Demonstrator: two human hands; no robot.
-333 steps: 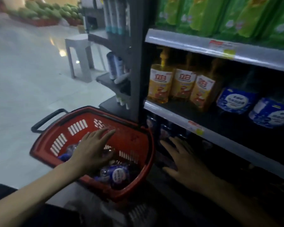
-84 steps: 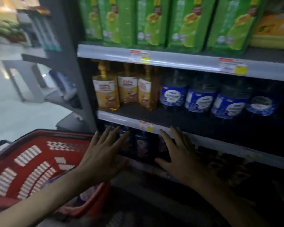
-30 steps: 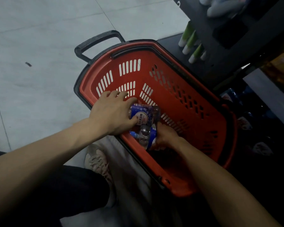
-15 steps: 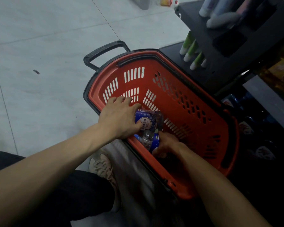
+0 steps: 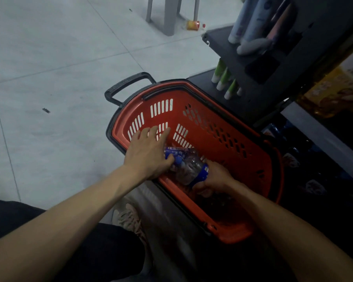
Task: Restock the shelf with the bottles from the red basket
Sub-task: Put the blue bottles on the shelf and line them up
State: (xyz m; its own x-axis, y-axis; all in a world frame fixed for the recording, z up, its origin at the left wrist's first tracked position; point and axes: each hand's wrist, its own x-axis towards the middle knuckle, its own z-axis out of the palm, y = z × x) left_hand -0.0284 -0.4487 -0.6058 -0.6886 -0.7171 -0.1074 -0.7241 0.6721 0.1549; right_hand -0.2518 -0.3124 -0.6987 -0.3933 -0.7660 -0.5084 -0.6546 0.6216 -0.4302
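— Both hands are down in the basket [image 5: 222, 127]. What are they doing?

— Right hand [image 5: 214, 179] is curled round the labelled end of the near bottle [image 5: 188, 168], low centre of the frame. Left hand [image 5: 149, 153] lies with its fingers spread and fairly straight over the far bottle [image 5: 172, 151], thumb against it. It isn't wrapped round anything.

— How will the bottles handle?

— They're clear thin plastic with blue labels, so I'd guess the walls give under a squeeze and the surface is smooth and a little slippery. If full, each has some weight for one hand, but I can't tell how full they are. The best hold is probably round the body at the label, not by the cap.

— Which way do they lie?

— Both are on their sides low in the basket, touching each other. The near bottle's long axis runs from lower right to upper left, with what looks like its blue cap toward the left hand. The far bottle seems to run nearly across the frame, though the hand hides one end.

— And beyond them?

— First the basket's slotted wall, then the shelf [image 5: 318, 135] at the right edge. Dark bottles stand on its lowest level, just beside the basket. I'd expect these two to need turning upright to go in there.
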